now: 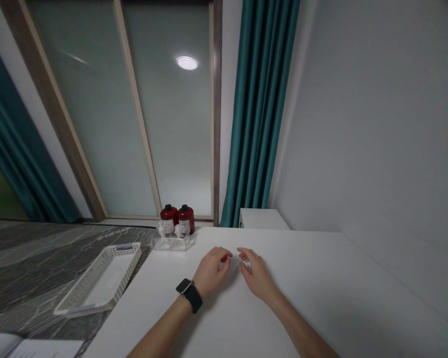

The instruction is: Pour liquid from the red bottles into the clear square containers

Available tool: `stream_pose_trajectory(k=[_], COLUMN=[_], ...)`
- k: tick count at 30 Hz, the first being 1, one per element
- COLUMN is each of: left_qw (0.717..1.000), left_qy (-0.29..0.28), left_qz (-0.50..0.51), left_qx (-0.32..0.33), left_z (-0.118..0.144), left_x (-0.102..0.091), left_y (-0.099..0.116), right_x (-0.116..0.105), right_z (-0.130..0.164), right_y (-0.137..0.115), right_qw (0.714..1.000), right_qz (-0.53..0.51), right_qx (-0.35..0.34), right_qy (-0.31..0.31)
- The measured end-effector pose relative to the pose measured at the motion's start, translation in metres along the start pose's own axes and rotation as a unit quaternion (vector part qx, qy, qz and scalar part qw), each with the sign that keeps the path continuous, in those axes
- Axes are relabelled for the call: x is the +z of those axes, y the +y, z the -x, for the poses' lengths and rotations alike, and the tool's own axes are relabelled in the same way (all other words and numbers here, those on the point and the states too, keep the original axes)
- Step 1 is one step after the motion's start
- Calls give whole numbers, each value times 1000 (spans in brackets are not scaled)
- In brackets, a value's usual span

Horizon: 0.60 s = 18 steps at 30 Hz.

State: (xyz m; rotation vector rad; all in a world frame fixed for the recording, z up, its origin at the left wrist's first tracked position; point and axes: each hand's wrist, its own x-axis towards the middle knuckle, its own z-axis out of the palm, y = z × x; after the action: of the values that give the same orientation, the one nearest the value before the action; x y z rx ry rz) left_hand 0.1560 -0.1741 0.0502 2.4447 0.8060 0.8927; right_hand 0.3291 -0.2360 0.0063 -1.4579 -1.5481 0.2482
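My left hand (212,271), with a black watch (190,294) on its wrist, hovers over the white table (302,298). Its fingers curl loosely, and a gap shows between thumb and fingers with nothing in it. Facing it from the right is my right hand (257,274), also loosely curved, thumb and fingers apart and holding nothing. A small space separates the two hands. Beyond them to the left, two red bottles with black caps, a left one (168,215) and a right one (186,219), stand by a clear plastic tray (175,243) that holds white pump-like pieces (179,230).
A white perforated basket (121,273) is left of the table, above a grey patterned floor (18,278). An open book (45,348) lies at bottom left. Behind the table are a white cabinet (263,219), a teal curtain (257,109) and frosted sliding doors (179,134). A wall (377,124) bounds the right.
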Motion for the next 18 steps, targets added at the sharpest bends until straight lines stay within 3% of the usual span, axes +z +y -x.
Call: stream_pose_trajectory(k=[9, 18], left_qw=[999, 999], left_qy=[-10, -26], left_qz=[-33, -29], left_qx=[-13, 15], left_z=[21, 21], left_x=[12, 23], left_y=[-16, -22], right_x=[8, 9], right_z=[11, 18], right_y=[7, 5], right_qw=[999, 998], right_qz=[-41, -45], right_qx=[30, 43], right_qy=[-1, 21])
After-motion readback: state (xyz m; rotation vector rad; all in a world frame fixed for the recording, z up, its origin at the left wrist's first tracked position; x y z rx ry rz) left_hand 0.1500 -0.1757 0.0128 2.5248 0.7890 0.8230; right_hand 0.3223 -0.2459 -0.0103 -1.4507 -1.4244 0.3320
